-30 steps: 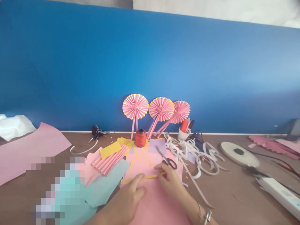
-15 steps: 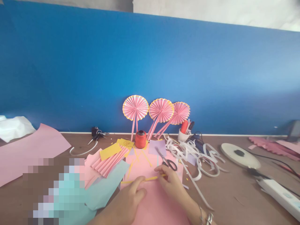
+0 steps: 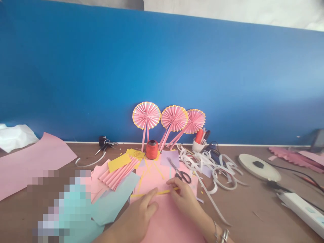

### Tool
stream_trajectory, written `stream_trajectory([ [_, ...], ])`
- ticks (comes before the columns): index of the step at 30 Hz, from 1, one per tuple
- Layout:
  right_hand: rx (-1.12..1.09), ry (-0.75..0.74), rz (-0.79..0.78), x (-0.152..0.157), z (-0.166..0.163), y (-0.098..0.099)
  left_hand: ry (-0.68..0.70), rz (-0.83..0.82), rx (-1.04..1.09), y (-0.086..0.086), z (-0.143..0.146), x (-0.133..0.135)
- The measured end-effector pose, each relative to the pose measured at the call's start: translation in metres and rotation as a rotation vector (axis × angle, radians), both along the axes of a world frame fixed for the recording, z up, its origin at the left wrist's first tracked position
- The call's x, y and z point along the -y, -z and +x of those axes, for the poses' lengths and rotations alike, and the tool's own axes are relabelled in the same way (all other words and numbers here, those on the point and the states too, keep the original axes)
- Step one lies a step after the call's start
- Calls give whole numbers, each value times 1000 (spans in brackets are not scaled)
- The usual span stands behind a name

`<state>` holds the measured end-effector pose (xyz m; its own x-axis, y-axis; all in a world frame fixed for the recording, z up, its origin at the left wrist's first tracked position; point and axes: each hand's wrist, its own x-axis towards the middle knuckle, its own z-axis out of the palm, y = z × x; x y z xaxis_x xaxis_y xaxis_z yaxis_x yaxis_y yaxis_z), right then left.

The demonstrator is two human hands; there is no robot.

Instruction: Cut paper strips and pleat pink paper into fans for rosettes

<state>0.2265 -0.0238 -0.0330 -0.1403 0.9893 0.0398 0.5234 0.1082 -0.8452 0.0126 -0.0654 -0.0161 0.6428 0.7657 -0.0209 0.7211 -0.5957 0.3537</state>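
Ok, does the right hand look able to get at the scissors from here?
Probably yes: the scissors lie just beyond the right hand, and nothing seems to cover them, though its fingers are at the yellow strip.

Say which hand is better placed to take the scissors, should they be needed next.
Probably the right hand: it lies close by the handles of the scissors, whereas the left hand is farther off. Both hands are at the yellow strip.
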Motion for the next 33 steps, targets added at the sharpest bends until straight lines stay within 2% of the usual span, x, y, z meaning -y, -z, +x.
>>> stream_trajectory([
  [8, 16, 11, -1, 2, -2, -6, -2, 26, 11, 5, -1, -1],
  [12, 38, 11, -14, 2, -1, -5, 44, 42, 42, 7, -2, -2],
  [21, 96, 5, 31, 2, 0, 0, 96, 29, -120, -9, 7, -2],
  [26, 282, 27, 151, -1, 6, -7, 100, 26, -165, -11, 8, -1],
  [33, 418, 46, 53, 2, 17, -28, 108, 0, -177, -13, 8, -1],
])
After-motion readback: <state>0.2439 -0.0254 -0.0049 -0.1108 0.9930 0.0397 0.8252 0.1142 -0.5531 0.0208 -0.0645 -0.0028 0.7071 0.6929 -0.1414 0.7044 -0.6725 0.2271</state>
